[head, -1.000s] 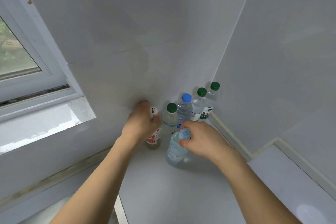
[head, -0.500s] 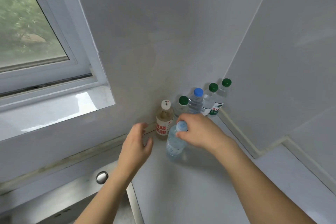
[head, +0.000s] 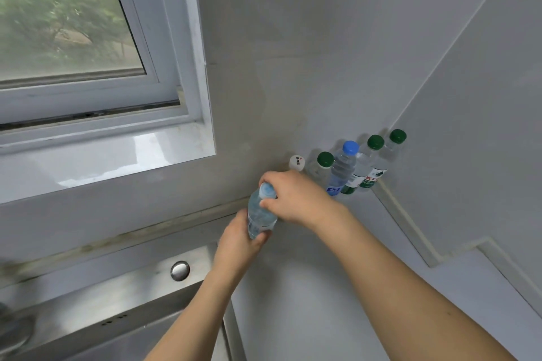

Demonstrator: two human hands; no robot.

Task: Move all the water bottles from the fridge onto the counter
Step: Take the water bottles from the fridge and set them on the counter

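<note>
Two hands now working one bottle [head: 262,215], and lifting it tilted just above the counter [head: 322,302]. Left hand [head: 239,239], off the white-capped drink it was gripping a second ago, cupping the base from below, fingers curled round it. Right hand [head: 293,199] still pinching the neck under the blue cap, same grip as before. Looking like a re-seat or a shuffle into the row rather than a fresh fetch. Sitting near left, steel sink rim [head: 164,281] and its round plug [head: 180,270]. Standing further back against the wall: white-capped drink [head: 296,162], green-capped bottle [head: 324,165], blue-capped bottle [head: 341,168], two more green caps [head: 375,142] in the corner. Crowding the far corner, so little room left there. Showing far left, window [head: 70,23]. Not seeing any fridge.
</note>
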